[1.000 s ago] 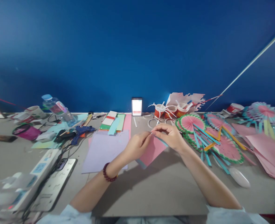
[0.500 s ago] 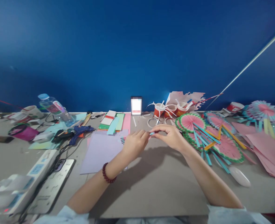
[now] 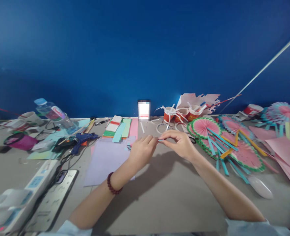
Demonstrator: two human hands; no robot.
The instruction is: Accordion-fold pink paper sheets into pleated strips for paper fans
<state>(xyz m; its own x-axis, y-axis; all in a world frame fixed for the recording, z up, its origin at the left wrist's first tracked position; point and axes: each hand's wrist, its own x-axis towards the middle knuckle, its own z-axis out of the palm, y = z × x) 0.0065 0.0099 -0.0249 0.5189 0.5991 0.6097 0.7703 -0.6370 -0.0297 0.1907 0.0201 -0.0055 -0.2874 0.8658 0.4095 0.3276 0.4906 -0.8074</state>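
My left hand [image 3: 142,151] and my right hand [image 3: 179,143] meet above the middle of the grey table [image 3: 164,196]. Both pinch a small folded paper piece [image 3: 161,140], light blue at its visible edge, held between the fingertips of the two hands. My left wrist wears a dark red bead bracelet [image 3: 112,185]. A pale lilac sheet [image 3: 108,159] lies flat just left of my left hand.
Pink-and-green pleated paper fans with blue and yellow strips [image 3: 223,144] cover the right side. Red paper cups [image 3: 181,114] and a phone [image 3: 144,110] stand at the back. A blue glue gun [image 3: 82,139], a water bottle [image 3: 52,113], coloured paper stack [image 3: 121,129] and a power strip [image 3: 36,178] lie left.
The pink sheet that hung open between my hands a second ago has been folded down to a small piece at my fingertips. Both hands stay in the same spot.
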